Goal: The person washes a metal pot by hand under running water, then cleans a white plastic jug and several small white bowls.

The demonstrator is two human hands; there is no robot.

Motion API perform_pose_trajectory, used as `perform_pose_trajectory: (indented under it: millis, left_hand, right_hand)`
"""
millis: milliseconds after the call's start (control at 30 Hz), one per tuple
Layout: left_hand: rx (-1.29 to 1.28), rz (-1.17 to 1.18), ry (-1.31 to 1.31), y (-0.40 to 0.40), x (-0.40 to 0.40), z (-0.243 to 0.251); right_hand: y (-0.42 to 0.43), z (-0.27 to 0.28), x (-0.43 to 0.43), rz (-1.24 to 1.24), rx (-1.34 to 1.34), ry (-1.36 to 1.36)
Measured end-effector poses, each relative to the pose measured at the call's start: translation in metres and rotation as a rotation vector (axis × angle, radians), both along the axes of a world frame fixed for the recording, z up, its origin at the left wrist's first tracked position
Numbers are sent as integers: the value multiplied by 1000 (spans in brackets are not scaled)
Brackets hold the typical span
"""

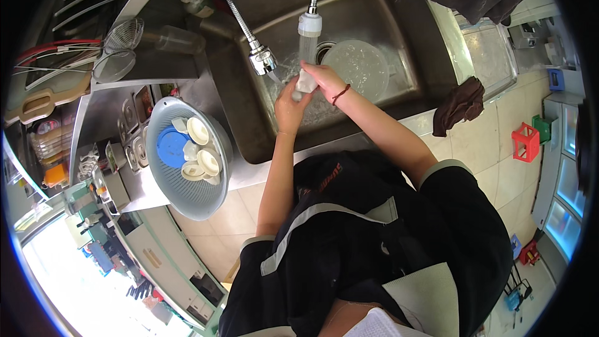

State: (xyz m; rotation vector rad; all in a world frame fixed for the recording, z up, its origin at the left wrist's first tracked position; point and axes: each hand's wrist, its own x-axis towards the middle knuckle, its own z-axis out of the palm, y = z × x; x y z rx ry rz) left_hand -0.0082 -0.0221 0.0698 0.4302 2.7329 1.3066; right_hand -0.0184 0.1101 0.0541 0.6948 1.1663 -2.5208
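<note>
Both hands meet over the stainless steel sink [262, 142], under a white faucet head [310, 25] with water running from it. My right hand [325, 82] grips a small white cup-like piece [306, 82]. Just left of it, my left hand [291, 107] has its fingers curled around the lower side of the piece; a small white part shows by its thumb. A chrome faucet head [263, 60] also runs at the left. In the sink, right of the drain, lies a round translucent lid or basin [356, 70] with water on it.
Left of the sink stands a grey plastic basket [187, 201] with several white cups [209, 161] and a blue round lid [173, 146]. Metal strainers [122, 37] hang at the upper left. A dark cloth [458, 106] lies over the sink's right edge. A red stool [525, 142] stands on the floor.
</note>
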Motion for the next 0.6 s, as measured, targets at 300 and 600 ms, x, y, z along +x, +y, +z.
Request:
perform_pose_trajectory:
  millis: [300, 600]
  left_hand:
    - [-129, 0, -57, -30, 18, -4]
    - [-96, 98, -167, -92, 18, -22]
  right_hand:
    - [41, -38, 9, 261, 791, 175]
    - [91, -101, -15, 736, 1621, 121]
